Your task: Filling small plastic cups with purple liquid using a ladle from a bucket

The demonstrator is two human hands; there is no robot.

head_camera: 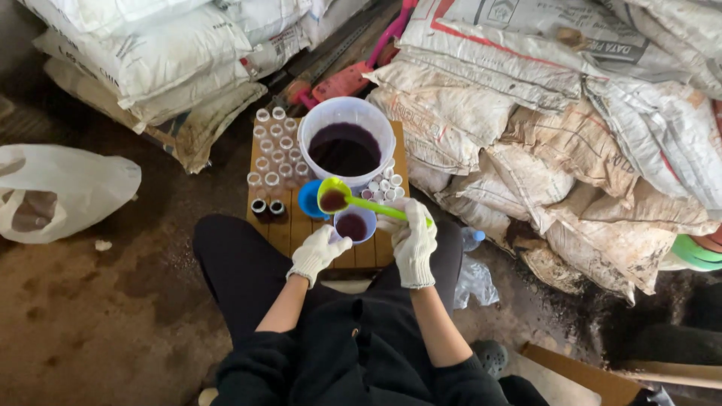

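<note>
**Storeroom floor and stacked sacks**

A stained, dark earthen floor (98, 316) lies between piled white sacks (150, 53) at upper left and worn, soiled sacks (571, 135) at right. A white plastic bag (60, 188) rests at left; daylight is soft.

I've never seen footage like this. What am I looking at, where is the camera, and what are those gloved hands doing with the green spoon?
There is no machine here: a person is working with two hands in white gloves. The single picture comes from a camera worn on their head, looking down, so you see their arms and dark-clothed knees at the bottom.

In front of them is a small wooden table. On it stand a white bucket of dark purple-red liquid, rows of small clear vials, two vials already filled dark, and a heap of white caps.

The right hand holds a green ladle with some dark liquid in it. The left hand steadies a small cup of the same liquid. Stacked sacks surround the spot, and a white plastic bag lies on the floor.
</note>
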